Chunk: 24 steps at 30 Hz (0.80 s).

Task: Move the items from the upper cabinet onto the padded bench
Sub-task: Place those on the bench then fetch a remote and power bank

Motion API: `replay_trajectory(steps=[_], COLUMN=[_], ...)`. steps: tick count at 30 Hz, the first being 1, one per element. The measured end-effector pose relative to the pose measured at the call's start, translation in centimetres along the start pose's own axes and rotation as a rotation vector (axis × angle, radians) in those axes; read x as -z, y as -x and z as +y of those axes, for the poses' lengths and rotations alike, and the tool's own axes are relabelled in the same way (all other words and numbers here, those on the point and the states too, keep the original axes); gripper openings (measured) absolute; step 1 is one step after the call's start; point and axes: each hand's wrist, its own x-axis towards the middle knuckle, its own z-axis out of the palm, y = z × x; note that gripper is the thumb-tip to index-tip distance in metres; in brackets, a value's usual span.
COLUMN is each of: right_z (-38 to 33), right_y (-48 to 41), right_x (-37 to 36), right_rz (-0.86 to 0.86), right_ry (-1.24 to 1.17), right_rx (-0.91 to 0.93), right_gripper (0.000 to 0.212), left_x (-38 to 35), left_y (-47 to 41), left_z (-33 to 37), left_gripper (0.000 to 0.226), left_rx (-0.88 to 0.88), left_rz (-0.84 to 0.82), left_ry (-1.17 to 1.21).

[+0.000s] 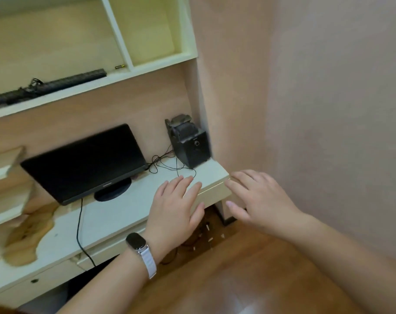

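My left hand (177, 205), with a watch on its wrist, hovers with straight fingers over the right end of the cream desk (115, 214) and holds nothing. My right hand (258, 198) is spread open beside the desk's right corner, also with nothing in it. Above, the cream shelf unit (124, 73) carries a long black keyboard (47, 88) with a cable at the left and a small battery (119, 66) near the divider. Its right compartment (147, 37) holds nothing that I can see. The padded bench is out of view.
A black monitor (86, 162) stands on the desk with its cable hanging over the front. A black speaker (189, 141) with thin wires sits in the back right corner. A pink wall (317, 109) closes the right side. Wooden floor (249, 268) lies below, with small bits scattered under the desk.
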Motion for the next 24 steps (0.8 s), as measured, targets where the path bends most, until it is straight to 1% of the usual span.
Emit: replay_trajectory(steps=[6,10,13,20,24], right_z=[1.0,1.3,1.1,-0.5,-0.7], right_y=[-6.1,-11.1,-15.5,-26.3,-31.0], right_x=[-0.6,-1.5,-1.9,-3.1,-3.4], right_rz=[-0.001,-0.021,-0.012,0.089,0.148], right_ry=[-0.001,0.065,0.117,0.177,0.190], right_rx=[0.033,0.038,0.014,-0.011,-0.016], right_gripper=[0.051,0.052,0.052,0.052,0.051], left_x=[-0.8,-2.0,-2.7,-3.3,-3.1], left_y=[-3.6,-7.3,-10.4,-19.0,-22.8], left_z=[-3.9,-7.6,-11.2,-21.0,-25.3], left_gripper=[0.047,0.049,0.047,0.043,0.044], left_rx=[0.027,0.028,-0.008,-0.051,-0.031], left_rz=[0.062,0.118,0.168,0.384,0.424], left_ry=[-0.021,-0.010,0.015,0.069,0.078])
